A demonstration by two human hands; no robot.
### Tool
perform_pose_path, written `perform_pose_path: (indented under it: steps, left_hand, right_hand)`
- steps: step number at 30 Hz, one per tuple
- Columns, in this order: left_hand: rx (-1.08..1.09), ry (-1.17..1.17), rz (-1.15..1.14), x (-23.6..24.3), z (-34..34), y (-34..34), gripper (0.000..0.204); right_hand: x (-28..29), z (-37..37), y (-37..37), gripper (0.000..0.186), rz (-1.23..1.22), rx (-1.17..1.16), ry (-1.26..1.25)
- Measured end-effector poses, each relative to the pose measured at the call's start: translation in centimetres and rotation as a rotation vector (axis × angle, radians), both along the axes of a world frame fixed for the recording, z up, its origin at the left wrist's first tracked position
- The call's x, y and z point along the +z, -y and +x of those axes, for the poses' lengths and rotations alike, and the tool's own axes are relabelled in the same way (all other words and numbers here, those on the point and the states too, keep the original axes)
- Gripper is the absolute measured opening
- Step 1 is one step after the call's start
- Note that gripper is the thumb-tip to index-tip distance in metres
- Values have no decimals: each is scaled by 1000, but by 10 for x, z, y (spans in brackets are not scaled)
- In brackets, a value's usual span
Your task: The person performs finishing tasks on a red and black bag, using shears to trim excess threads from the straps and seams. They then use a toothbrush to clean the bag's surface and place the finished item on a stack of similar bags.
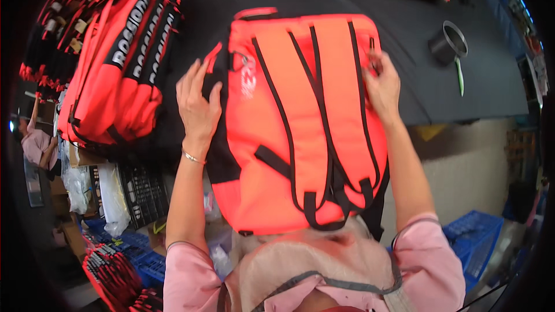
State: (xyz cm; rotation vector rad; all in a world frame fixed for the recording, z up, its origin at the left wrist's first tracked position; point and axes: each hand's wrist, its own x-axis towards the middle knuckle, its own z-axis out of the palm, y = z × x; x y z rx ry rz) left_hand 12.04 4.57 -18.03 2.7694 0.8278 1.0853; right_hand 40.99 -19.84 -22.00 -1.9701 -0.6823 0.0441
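Note:
A bright orange-red backpack point(269, 179) with black-edged shoulder straps lies straps up before me, its lower end against my apron. My left hand point(198, 104) is open at its left side, fingers stretched out beside a red tab point(213, 58) and the black side panel. At the upper right edge, my right hand point(384, 84) has its fingers curled closed around a small dark thing point(373, 60). Its thin tip points away from me, but I cannot make out its kind. Part of the bag's right side is hidden behind that hand.
Several red-and-black backpacks point(104, 92) are stacked at the left of the dark table point(413, 101). A dark cup point(444, 47) and a green-handled tool point(460, 75) lie at the right. Blue crates point(477, 240) stand below. Another person point(39, 145) is at far left.

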Motion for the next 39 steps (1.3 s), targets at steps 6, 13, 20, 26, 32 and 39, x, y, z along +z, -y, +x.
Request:
perform_pose_path:
  steps: [6, 13, 20, 26, 32, 39]
  left_hand:
    - [-404, -321, 227, 15, 49, 86, 82]
    - [-570, -459, 127, -10, 81, 98, 102]
    - [-697, -562, 82, 3, 75, 84, 88]
    - [-523, -452, 58, 6, 68, 51, 83]
    - [-388, -402, 153, 3, 87, 6, 70]
    - [-511, -176, -78, 10, 79, -5, 49]
  right_hand:
    - [-14, 7, -4, 34, 35, -35, 133]
    - [0, -3, -6, 22, 77, -72, -93]
    - [0, 10, 1, 31, 131, -3, -205]
    - [49, -35, -4, 37, 15, 221, -343]
    - [47, -36, -5, 34, 6, 234, -405]
    - [46, -37, 28, 28, -114, 303, -429]
